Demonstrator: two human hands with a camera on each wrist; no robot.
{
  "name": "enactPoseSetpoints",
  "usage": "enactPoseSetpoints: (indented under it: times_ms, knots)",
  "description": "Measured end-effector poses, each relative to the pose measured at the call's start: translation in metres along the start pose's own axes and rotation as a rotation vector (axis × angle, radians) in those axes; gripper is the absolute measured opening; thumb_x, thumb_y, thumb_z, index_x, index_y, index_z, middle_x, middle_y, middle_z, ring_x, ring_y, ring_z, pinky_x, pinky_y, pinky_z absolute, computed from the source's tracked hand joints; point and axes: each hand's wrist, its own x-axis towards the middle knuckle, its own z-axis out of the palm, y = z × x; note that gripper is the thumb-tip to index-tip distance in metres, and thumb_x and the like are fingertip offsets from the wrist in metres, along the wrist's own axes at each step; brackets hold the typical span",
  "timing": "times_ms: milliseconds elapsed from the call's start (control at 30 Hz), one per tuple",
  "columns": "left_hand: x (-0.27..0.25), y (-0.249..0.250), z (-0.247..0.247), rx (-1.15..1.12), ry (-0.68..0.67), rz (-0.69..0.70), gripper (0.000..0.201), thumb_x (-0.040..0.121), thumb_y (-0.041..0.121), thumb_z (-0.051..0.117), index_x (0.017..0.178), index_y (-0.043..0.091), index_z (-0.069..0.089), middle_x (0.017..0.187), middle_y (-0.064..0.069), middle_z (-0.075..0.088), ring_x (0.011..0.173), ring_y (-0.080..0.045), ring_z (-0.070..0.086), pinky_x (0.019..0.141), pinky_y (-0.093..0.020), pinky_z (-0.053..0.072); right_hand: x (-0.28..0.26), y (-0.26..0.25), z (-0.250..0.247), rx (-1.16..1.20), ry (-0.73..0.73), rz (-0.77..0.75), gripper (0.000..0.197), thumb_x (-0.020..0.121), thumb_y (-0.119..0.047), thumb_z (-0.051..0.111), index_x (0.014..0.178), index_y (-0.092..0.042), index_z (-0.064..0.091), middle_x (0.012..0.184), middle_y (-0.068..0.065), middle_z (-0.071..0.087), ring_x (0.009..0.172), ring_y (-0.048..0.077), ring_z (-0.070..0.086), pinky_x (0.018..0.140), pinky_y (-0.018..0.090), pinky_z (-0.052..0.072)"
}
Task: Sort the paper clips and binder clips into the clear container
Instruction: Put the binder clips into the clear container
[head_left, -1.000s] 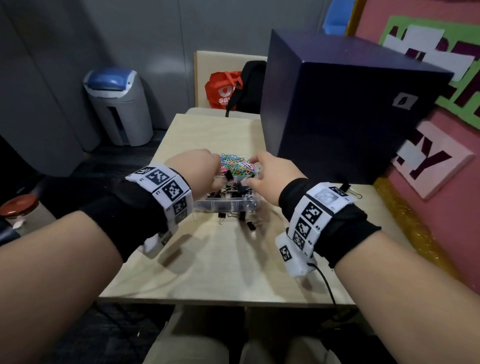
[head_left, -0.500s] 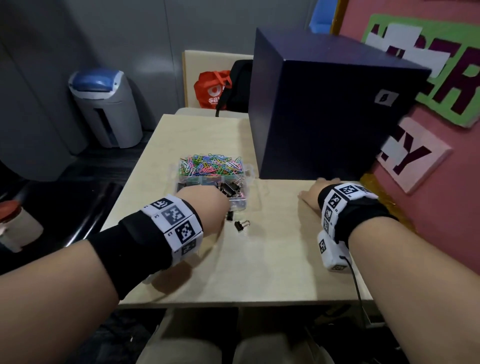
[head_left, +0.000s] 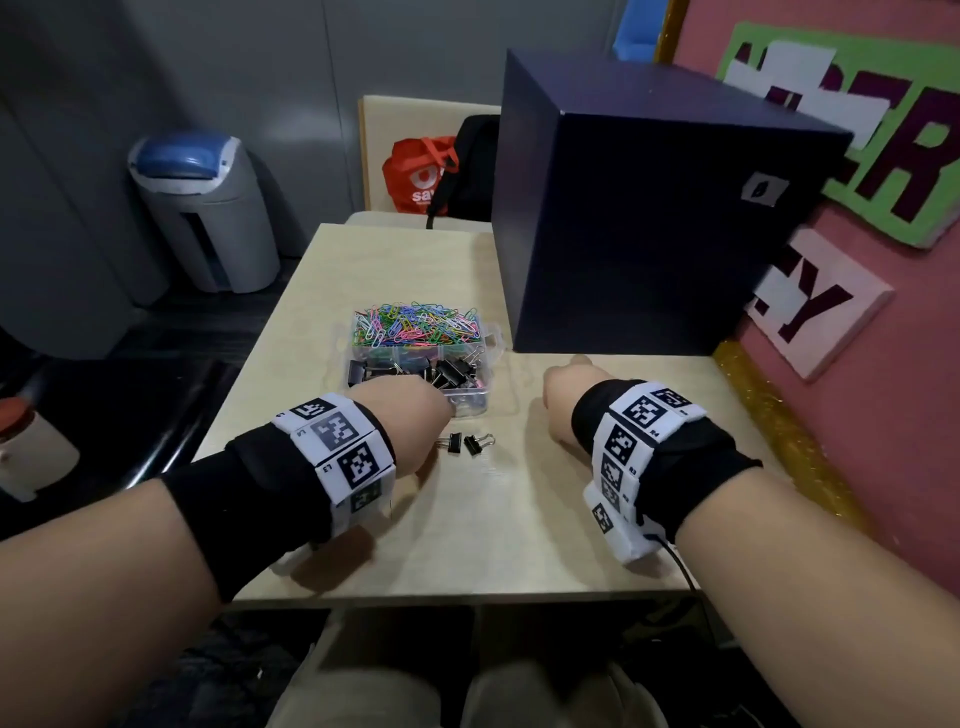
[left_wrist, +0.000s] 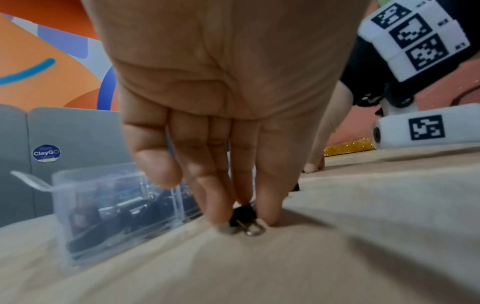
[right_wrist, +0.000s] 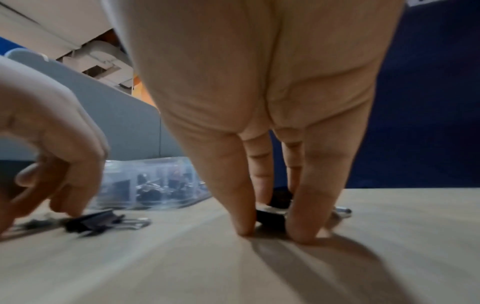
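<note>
Each small, stiff, light black binder clip is pinched at its body on the pale wooden bench by left-hand fingers and right-hand fingers, the wire handles judged slippery.

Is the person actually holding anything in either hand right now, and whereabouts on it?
Each hand pinches a small black binder clip lying on the table: the left hand grips one by its black body, and the right hand another, likewise.
</note>
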Motion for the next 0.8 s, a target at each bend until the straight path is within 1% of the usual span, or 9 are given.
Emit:
enactPoseSetpoints:
  times_ms: [33, 133, 233, 333, 433, 500, 633, 733, 800]
  knots:
    - [-0.002, -0.002, 0.002, 0.0, 0.019, -0.008, 0.02, 0.089, 0.014, 0.054, 0.105, 0.013, 0.066, 0.083, -0.001, 0.055, 0.077, -0.024, 0.055, 0.061, -0.028, 0.041, 0.001, -0.002, 0.003, 0.033, 0.011, -0.011, 0.042, 0.092, -0.016, 0.055, 0.132, -0.007, 0.046, 0.131, 0.013, 0.048, 0.121, 0.03, 0.05, 0.096, 0.037, 0.043]
    - [-0.006, -0.006, 0.006, 0.022, 0.019, -0.035, 0.02, 0.089, 0.018, 0.056, 0.106, 0.015, 0.065, 0.083, 0.0, 0.054, 0.086, -0.024, 0.063, 0.061, -0.028, 0.042, 0.0, -0.011, 0.005, 0.114, -0.024, 0.01, 0.058, 0.086, -0.015, 0.061, 0.136, -0.007, 0.032, 0.131, 0.013, 0.042, 0.116, 0.035, 0.054, 0.094, 0.042, 0.05]
    - [-0.006, -0.008, 0.01, 0.026, 0.015, -0.022, 0.021, 0.09, 0.016, 0.055, 0.107, 0.013, 0.066, 0.082, 0.0, 0.055, 0.079, -0.024, 0.058, 0.06, -0.028, 0.041, 0.0, -0.013, -0.002, -0.009, -0.019, -0.06, 0.045, 0.095, -0.021, 0.051, 0.136, -0.007, 0.041, 0.135, 0.012, 0.044, 0.123, 0.029, 0.052, 0.098, 0.034, 0.044]
    - [-0.007, -0.007, 0.007, -0.008, -0.012, -0.018, 0.022, 0.09, 0.016, 0.053, 0.106, 0.01, 0.067, 0.081, -0.002, 0.055, 0.075, -0.024, 0.054, 0.06, -0.028, 0.041, -0.003, -0.011, -0.003, -0.057, 0.001, -0.082, 0.042, 0.097, -0.022, 0.047, 0.136, -0.008, 0.041, 0.138, 0.011, 0.041, 0.128, 0.028, 0.045, 0.101, 0.032, 0.039]
    - [-0.008, -0.004, 0.001, -0.063, -0.048, -0.03, 0.024, 0.089, 0.027, 0.059, 0.104, 0.01, 0.067, 0.083, -0.002, 0.056, 0.075, -0.023, 0.053, 0.062, -0.028, 0.044, -0.002, -0.015, 0.002, 0.052, 0.041, -0.099, 0.043, 0.09, -0.018, 0.055, 0.13, -0.01, 0.044, 0.126, 0.01, 0.051, 0.097, 0.027, 0.055, 0.078, 0.032, 0.048]
    - [-0.009, -0.002, 0.0, -0.081, -0.047, -0.033, 0.025, 0.088, 0.029, 0.06, 0.102, 0.01, 0.067, 0.081, -0.003, 0.055, 0.075, -0.023, 0.053, 0.062, -0.029, 0.044, -0.001, -0.018, 0.007, 0.118, 0.067, -0.126, 0.041, 0.085, -0.016, 0.06, 0.124, -0.011, 0.046, 0.108, 0.009, 0.054, 0.082, 0.025, 0.052, 0.062, 0.03, 0.046]
    - [-0.009, -0.004, 0.003, -0.118, 0.009, -0.038, 0.012, 0.086, 0.021, 0.058, 0.085, 0.011, 0.064, 0.065, 0.0, 0.048, 0.069, -0.023, 0.052, 0.057, -0.027, 0.041, -0.001, -0.019, 0.009, 0.216, 0.113, -0.136, 0.034, 0.081, -0.012, 0.062, 0.112, -0.014, 0.047, 0.104, 0.008, 0.057, 0.076, 0.025, 0.054, 0.052, 0.026, 0.042]
    - [-0.009, -0.014, 0.002, -0.219, 0.065, -0.045, 0.014, 0.083, 0.018, 0.058, 0.088, 0.011, 0.069, 0.077, -0.002, 0.062, 0.071, -0.022, 0.056, 0.056, -0.027, 0.043, 0.001, -0.018, 0.0, 0.347, 0.156, -0.134, 0.037, 0.081, -0.013, 0.066, 0.111, -0.016, 0.044, 0.108, 0.01, 0.062, 0.077, 0.025, 0.058, 0.047, 0.025, 0.04]
    - [-0.011, -0.024, -0.002, -0.291, 0.167, -0.066, 0.015, 0.084, 0.02, 0.058, 0.09, 0.012, 0.069, 0.087, -0.004, 0.068, 0.075, -0.023, 0.057, 0.061, -0.029, 0.045, 0.002, -0.018, -0.009, 0.435, 0.23, -0.156, 0.035, 0.08, -0.016, 0.068, 0.104, -0.02, 0.043, 0.108, 0.009, 0.064, 0.085, 0.026, 0.063, 0.053, 0.026, 0.043]
